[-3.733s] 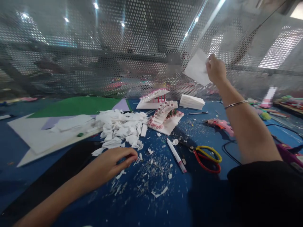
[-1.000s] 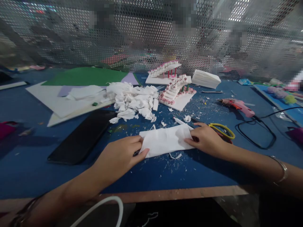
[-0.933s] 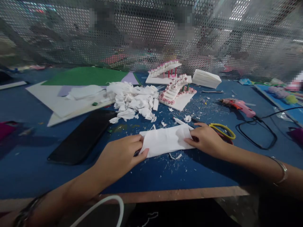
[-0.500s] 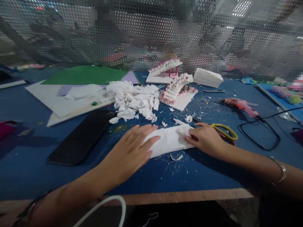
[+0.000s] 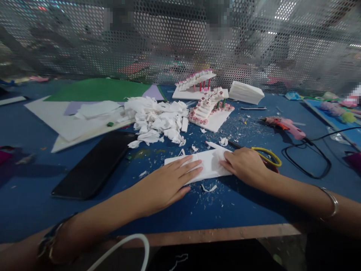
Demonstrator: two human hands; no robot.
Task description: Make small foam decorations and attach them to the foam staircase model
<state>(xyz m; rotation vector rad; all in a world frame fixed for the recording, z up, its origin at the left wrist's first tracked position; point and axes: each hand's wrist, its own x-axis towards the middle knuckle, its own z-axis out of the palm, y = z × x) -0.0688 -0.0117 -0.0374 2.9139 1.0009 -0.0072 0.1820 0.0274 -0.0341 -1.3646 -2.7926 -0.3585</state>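
Note:
A folded white tissue (image 5: 210, 160) lies flat on the blue table in front of me. My left hand (image 5: 172, 180) rests on its left part, palm down with the fingers stretched out. At the tissue's right end, my right hand (image 5: 246, 163) has its fingers curled in and pinches the edge. Just beyond the tissue lie a white pen-like stick (image 5: 214, 145) and torn paper bits. Yellow-handled scissors (image 5: 269, 156) lie partly hidden behind my right hand.
A heap of torn white tissue (image 5: 160, 116) lies behind, beside two small staircase models (image 5: 208, 107). A black phone (image 5: 96, 165) is at left, near white and green sheets (image 5: 98, 90). At right lies a pink glue gun (image 5: 286, 126) with its cord; a tissue stack (image 5: 246, 92) stands behind.
My left hand has slid to the right over the tissue and now lies flatter, uncovering the tissue's left end. My right hand stays at the right end.

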